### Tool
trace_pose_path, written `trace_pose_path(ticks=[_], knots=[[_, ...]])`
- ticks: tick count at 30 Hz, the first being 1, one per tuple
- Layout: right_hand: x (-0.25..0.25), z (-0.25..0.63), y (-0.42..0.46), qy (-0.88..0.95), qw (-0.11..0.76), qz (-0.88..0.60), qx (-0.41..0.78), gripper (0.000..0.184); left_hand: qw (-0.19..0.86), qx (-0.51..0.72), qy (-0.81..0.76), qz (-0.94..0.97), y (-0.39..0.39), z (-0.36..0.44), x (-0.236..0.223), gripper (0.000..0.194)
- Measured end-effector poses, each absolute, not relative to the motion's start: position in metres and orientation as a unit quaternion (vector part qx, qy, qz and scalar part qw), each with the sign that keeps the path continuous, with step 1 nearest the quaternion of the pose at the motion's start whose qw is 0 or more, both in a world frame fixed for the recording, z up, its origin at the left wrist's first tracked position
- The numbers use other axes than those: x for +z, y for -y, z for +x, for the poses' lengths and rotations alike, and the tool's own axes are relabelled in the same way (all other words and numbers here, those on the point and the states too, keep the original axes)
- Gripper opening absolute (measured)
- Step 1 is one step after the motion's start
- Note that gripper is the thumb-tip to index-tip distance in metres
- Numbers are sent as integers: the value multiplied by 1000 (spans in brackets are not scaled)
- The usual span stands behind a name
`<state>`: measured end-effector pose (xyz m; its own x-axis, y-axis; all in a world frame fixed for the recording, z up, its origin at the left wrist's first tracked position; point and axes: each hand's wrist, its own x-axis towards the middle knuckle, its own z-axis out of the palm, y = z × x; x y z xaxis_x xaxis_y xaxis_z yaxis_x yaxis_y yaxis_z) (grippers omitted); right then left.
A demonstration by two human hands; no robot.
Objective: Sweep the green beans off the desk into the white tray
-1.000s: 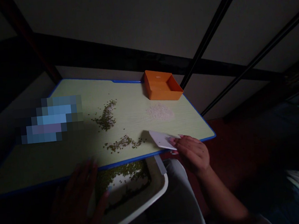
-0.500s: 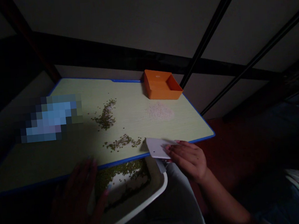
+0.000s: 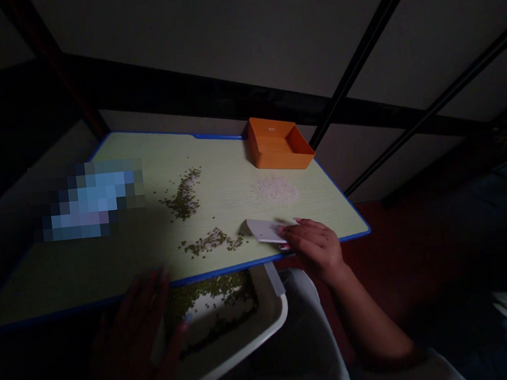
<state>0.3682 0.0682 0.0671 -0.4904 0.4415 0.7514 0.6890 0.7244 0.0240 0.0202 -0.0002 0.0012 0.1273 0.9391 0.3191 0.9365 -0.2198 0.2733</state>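
Observation:
My right hand grips a flat white scraper with a small hole near its corner, over the front edge of the table. Left of its edge lies a strip of small green-brown grains. My left hand, in deep shadow with fingers spread, rests at the front left over the side of a white bin. Green grains cover part of the bin's floor, just below the table edge. A second pile of green-brown grains lies farther back, and pale pinkish grains are heaped at the right.
An orange open-fronted box stands at the back right of the pale table, which has a blue rim. A blurred-out bright object lies at the left. Dark wall panels rise behind.
My right hand has carried the scraper from the table's front edge slightly forward, up toward the near strip of grains. My left hand has stayed about where it was.

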Motion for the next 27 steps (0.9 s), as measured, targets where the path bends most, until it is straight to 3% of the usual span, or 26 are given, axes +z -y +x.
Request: trace_pose_path(ticks=[27], knots=[[78, 360, -30, 859, 369, -320, -150, 24, 13, 211, -632, 746, 1, 19, -1, 70]])
